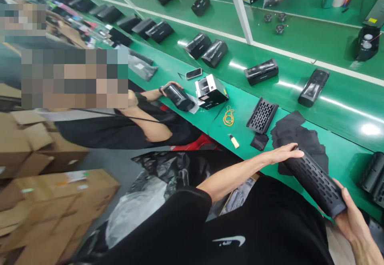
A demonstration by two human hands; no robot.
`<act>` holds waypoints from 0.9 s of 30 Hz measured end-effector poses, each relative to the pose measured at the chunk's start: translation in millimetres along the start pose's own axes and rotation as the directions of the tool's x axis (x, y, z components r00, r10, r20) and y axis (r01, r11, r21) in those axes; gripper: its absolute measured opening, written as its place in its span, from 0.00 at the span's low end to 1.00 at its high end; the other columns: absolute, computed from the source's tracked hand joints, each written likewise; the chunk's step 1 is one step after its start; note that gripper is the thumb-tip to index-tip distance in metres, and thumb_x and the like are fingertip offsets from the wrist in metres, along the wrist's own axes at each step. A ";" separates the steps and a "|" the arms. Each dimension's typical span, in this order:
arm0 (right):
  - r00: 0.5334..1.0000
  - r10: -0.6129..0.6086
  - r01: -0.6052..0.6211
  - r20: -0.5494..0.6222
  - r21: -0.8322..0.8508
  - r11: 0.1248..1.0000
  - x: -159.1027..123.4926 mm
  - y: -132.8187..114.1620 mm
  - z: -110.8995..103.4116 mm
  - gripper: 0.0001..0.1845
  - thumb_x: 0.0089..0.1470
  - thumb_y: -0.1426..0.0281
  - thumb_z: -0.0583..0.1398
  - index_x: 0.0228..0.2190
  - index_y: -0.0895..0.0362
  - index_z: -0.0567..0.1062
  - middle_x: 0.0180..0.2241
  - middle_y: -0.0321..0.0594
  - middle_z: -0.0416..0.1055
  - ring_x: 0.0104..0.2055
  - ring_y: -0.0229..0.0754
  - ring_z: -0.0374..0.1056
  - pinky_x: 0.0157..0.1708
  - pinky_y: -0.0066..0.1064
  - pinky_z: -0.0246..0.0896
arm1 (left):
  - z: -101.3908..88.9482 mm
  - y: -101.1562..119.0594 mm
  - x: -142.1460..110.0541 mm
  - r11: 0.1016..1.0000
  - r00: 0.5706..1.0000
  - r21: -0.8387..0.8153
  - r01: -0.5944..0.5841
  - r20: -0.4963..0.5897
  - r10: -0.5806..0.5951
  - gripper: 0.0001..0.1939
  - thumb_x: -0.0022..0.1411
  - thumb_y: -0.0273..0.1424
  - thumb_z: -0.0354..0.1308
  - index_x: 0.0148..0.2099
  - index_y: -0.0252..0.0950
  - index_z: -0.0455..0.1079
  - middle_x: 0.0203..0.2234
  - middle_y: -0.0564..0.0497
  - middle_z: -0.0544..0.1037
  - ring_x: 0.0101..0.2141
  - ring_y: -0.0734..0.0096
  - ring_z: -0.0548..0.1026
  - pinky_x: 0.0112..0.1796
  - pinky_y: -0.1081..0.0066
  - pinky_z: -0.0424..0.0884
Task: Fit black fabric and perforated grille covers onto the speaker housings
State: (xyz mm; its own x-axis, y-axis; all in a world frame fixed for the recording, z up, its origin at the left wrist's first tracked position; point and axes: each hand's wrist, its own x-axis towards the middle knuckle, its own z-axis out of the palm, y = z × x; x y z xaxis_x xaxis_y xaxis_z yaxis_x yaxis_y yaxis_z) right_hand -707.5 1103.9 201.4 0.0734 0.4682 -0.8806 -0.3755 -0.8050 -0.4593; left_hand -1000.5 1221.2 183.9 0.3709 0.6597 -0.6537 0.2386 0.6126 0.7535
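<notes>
A long black slotted speaker grille point(318, 179) is held slantwise between my two hands at the table's near edge. My left hand point(286, 153) is closed over its upper end, thumb and fingers on the rim. Around the lower end, my right hand point(349, 213) is wrapped, its palm partly hidden beneath. Just behind the grille lies a pile of black cloth pieces point(313, 143), partly covered by it. Another slotted grille point(262, 115) rests on the green table farther left, with a small black cloth piece point(259, 141) below it.
A co-worker's hand point(172, 87) holds a black speaker point(179, 97) at the left. Nearby are a silver-and-black box point(211, 91), a phone point(193, 73), yellow bands point(228, 117) and a small yellow-handled tool point(233, 141). Several black speakers line the green conveyor point(288, 57). Cardboard boxes point(66, 201) stand lower left.
</notes>
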 end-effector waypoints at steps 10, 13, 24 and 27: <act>0.987 -0.159 0.160 0.021 -0.083 0.984 -10.4 20.2 -0.5 0.41 0.50 0.43 0.70 0.60 0.45 0.69 0.57 0.46 0.74 0.54 0.62 0.73 0.47 0.58 0.74 | 6.1 3.7 -4.3 0.998 0.998 -0.019 -0.061 -0.025 0.060 0.45 0.58 0.53 0.68 0.72 0.39 0.67 0.72 0.43 0.65 0.72 0.44 0.61 0.71 0.50 0.53; 0.992 -0.084 0.090 0.098 -0.059 0.994 -16.8 16.0 -3.5 0.40 0.54 0.42 0.68 0.62 0.43 0.69 0.63 0.47 0.68 0.56 0.62 0.72 0.46 0.60 0.73 | -0.5 6.1 -3.6 0.995 0.997 -0.098 -0.033 0.070 0.040 0.52 0.51 0.50 0.74 0.74 0.43 0.63 0.74 0.43 0.60 0.72 0.46 0.60 0.71 0.51 0.53; 0.972 -0.229 0.223 0.060 0.092 0.971 41.2 -22.5 18.5 0.37 0.44 0.49 0.75 0.50 0.55 0.77 0.53 0.50 0.76 0.59 0.64 0.70 0.57 0.63 0.67 | -28.1 49.4 35.6 0.955 0.990 -0.267 -0.130 -0.078 0.113 0.50 0.56 0.57 0.69 0.75 0.46 0.61 0.69 0.40 0.68 0.59 0.49 0.74 0.57 0.51 0.73; 0.956 -0.290 0.272 0.037 0.246 0.930 91.0 -97.9 48.7 0.34 0.48 0.50 0.73 0.52 0.51 0.75 0.53 0.47 0.74 0.55 0.60 0.72 0.48 0.64 0.74 | -21.7 60.0 43.9 0.900 0.941 -0.339 -0.273 -0.288 0.177 0.42 0.60 0.57 0.66 0.69 0.42 0.67 0.65 0.38 0.71 0.53 0.56 0.76 0.48 0.60 0.77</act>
State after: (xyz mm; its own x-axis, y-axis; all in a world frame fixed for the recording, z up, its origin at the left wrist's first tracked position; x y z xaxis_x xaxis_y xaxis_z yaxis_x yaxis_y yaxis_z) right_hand -709.0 1243.1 171.9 0.1446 0.6945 -0.7048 -0.5567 -0.5318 -0.6382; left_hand -989.4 1296.4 198.9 0.1323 0.8547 -0.5020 -0.1911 0.5190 0.8332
